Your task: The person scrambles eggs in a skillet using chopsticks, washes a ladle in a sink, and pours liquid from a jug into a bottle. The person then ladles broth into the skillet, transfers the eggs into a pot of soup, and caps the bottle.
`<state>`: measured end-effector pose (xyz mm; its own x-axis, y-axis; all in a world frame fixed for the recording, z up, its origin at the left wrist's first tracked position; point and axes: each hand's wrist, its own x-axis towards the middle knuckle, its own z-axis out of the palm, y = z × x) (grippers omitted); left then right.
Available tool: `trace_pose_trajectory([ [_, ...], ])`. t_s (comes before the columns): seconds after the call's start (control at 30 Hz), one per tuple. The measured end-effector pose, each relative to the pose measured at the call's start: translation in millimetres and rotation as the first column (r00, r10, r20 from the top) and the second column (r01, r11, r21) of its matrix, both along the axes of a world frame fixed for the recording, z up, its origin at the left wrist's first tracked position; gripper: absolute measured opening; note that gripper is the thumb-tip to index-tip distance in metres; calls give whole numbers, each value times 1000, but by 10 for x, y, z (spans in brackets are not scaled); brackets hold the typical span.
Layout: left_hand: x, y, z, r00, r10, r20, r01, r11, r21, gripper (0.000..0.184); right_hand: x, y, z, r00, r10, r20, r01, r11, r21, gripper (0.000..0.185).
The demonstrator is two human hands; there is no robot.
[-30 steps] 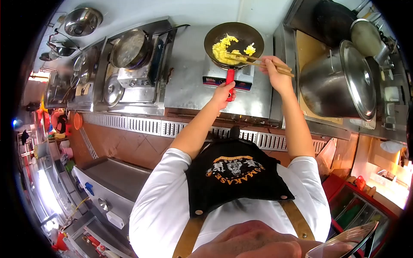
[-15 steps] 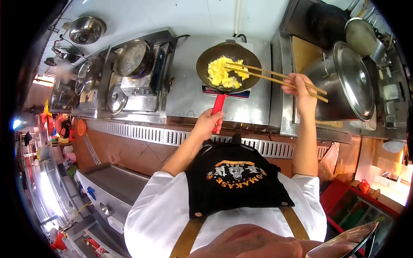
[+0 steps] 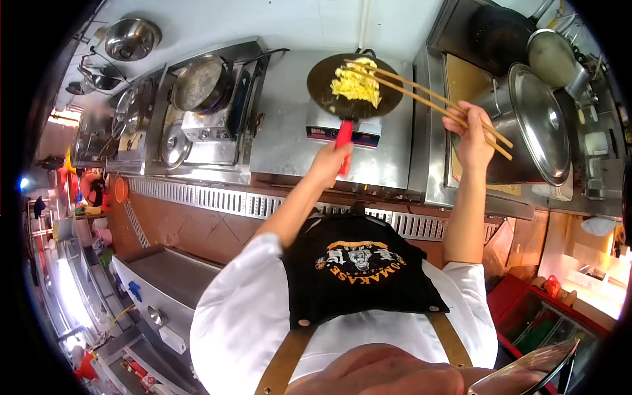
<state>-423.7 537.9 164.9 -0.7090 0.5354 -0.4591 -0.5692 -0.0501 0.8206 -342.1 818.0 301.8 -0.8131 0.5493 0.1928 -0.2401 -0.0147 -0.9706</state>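
My left hand point(image 3: 329, 162) is closed round the red handle of a dark frying pan point(image 3: 322, 89). The pan is above a portable stove point(image 3: 316, 129) on the steel counter, its far side tipped away from me. Yellow scrambled eggs point(image 3: 353, 84) lie in a clump in the pan's far and middle part. My right hand point(image 3: 471, 135) grips a pair of long wooden cooking chopsticks point(image 3: 421, 95). Their tips reach into the pan and touch the eggs, slightly apart from each other.
To the right stands a large lidded stockpot point(image 3: 507, 131). A metal pot point(image 3: 201, 85) sits on another stove at the left, with a round lid point(image 3: 176, 145) near it. A steel bowl point(image 3: 133, 39) is by the wall. A floor drain grate point(image 3: 224, 199) runs below the counter.
My left hand has shifted the pan away and slightly right, exposing more of the stove. The eggs have slid toward the pan's far side. My right hand has moved slightly right with the chopsticks.
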Motion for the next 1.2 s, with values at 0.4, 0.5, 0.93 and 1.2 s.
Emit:
trace_pose_trajectory([
  [0.4,122,-209,145,996,25,84,-27,999,28,18,214,-18,-155,989,-98,114,90,993,72,38],
  [0.5,-262,34,-266,999,13,48,-16,998,68,17,-44,-104,-282,992,-37,118,31,998,52,34],
  [0.93,-426,75,-855,1000,21,9,-22,995,97,18,-1165,-401,-992,970,71,234,-141,944,298,26],
  [1.2,-505,94,-1014,992,51,-118,-61,995,-83,22,-905,-259,-770,951,-144,274,32,925,378,23],
])
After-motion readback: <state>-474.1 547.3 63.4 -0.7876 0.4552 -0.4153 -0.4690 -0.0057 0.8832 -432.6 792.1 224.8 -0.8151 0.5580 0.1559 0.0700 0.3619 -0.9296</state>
